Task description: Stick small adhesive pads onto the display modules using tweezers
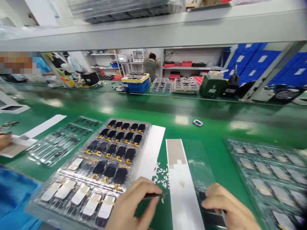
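My left hand (134,204) pinches a thin, dark flat piece (151,195), seen nearly edge-on. It hovers beside small white bits (161,175) scattered on the green bench. To its right lies a long white strip (183,198) with a grey-brown upper end. My right hand (227,204) has curled fingers at the strip's right side, against a black flat piece (213,220) on a clear sheet (198,159); whether they grip it is hidden. Left of my hands, a clear tray (147,127) holds several small black screens (120,137) with orange flex tails, the nearest ones white-covered.
A second clear tray (227,143) with pale-covered parts stands at right. Another white strip (155,137) lies by the left tray. A small frame (198,122) rests farther back. At left, a co-worker's hand (5,140) works near another tray (48,153). A shelf beam (144,35) crosses above.
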The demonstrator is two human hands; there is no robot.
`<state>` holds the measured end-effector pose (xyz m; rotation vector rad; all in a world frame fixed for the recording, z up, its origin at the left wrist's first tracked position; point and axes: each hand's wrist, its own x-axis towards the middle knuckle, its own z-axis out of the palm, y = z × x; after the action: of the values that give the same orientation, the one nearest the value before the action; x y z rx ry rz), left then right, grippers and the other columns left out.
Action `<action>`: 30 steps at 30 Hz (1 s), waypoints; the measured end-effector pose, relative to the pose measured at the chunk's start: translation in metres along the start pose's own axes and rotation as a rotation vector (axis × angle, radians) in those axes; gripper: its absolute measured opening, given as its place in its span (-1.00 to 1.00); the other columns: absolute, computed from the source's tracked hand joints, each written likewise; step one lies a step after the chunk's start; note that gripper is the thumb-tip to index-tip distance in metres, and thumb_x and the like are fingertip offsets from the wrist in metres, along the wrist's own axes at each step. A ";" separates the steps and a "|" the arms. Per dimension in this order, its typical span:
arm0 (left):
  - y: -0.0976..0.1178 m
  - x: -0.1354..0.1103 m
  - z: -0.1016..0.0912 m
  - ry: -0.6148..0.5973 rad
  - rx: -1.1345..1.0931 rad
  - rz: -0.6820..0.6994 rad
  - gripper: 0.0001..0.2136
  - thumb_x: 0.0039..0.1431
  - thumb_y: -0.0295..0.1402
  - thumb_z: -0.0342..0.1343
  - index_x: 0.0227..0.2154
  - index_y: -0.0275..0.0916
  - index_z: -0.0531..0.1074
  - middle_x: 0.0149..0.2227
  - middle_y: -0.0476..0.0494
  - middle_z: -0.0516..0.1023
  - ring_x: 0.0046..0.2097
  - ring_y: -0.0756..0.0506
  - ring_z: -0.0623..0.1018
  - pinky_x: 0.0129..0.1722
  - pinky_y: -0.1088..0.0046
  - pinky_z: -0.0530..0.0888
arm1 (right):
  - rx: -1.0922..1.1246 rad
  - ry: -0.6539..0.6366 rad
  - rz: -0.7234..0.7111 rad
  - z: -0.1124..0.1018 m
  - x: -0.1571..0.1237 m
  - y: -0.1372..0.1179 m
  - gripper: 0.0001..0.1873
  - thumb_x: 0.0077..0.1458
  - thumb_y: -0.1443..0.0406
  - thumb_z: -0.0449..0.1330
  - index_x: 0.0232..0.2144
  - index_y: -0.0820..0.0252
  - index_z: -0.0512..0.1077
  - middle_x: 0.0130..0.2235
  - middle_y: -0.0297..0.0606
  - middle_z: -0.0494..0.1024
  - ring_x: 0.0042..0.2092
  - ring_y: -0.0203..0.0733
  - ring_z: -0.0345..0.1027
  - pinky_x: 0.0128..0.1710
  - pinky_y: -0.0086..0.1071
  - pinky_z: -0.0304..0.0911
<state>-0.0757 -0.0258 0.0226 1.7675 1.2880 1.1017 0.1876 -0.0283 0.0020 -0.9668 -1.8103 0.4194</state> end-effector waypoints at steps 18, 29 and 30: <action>-0.033 0.014 0.065 -0.143 -0.541 -0.267 -0.67 0.33 0.00 0.08 -0.25 -0.19 0.41 -0.55 0.03 0.40 -0.51 0.01 0.36 -0.45 0.51 0.30 | -0.366 -0.013 -0.132 0.056 0.021 -0.006 -0.81 0.34 0.45 0.08 -0.07 0.28 0.44 -0.30 -0.19 0.55 -0.38 -0.21 0.47 -0.46 -0.37 0.34; -0.031 0.015 0.063 -0.140 -0.322 -0.154 -0.72 0.40 -0.12 -0.02 -0.31 -0.19 0.43 -0.56 0.04 0.43 -0.49 -0.03 0.46 -0.41 0.54 0.36 | -0.460 -0.163 -0.126 0.054 0.017 -0.004 -0.75 0.42 0.40 -0.07 -0.08 0.27 0.41 -0.33 -0.23 0.51 -0.44 -0.20 0.34 -0.46 -0.36 0.21; -0.032 0.014 0.063 -0.141 -0.305 -0.148 -0.70 0.39 -0.10 -0.02 -0.31 -0.18 0.43 -0.56 0.04 0.42 -0.49 -0.03 0.46 -0.41 0.54 0.36 | -0.481 -0.174 -0.124 0.055 0.017 -0.004 -0.74 0.43 0.39 -0.08 -0.10 0.27 0.41 -0.35 -0.25 0.49 -0.45 -0.20 0.32 -0.47 -0.36 0.19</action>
<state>-0.0285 -0.0057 -0.0280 1.4714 1.0833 1.0105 0.1343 -0.0096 -0.0090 -1.1585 -2.1706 -0.0174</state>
